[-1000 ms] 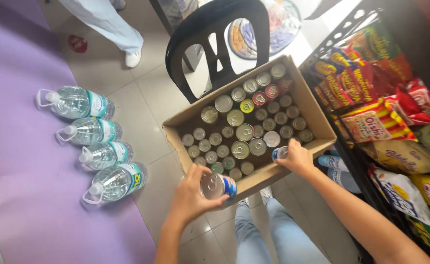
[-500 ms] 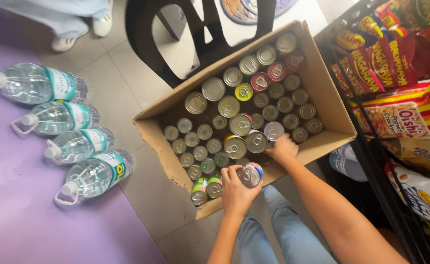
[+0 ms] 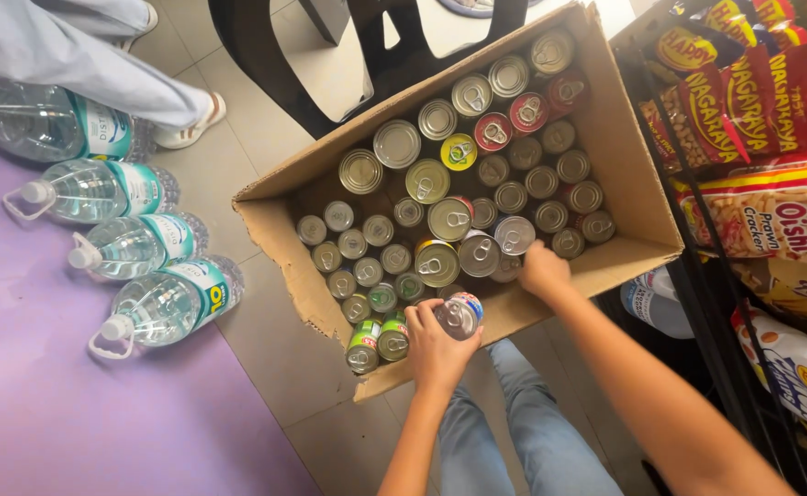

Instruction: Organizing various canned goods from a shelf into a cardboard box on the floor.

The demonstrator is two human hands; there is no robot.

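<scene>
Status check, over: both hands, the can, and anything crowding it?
Left hand grips can over cardboard box. Right hand on box's near edge. Packed cans all around.

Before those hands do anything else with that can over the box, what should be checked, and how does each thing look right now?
1. Left hand has a firm hold on the small can: ok, fingers wrap it.
2. Right hand steadies the cardboard box: ok, it rests at the near wall.
3. Free gap among the cans below the held can: cannot tell.
4. Box wall sound: not ok, near-left edge looks torn.
5. Water bottles clear of the box: ok, apart on the floor.
</scene>
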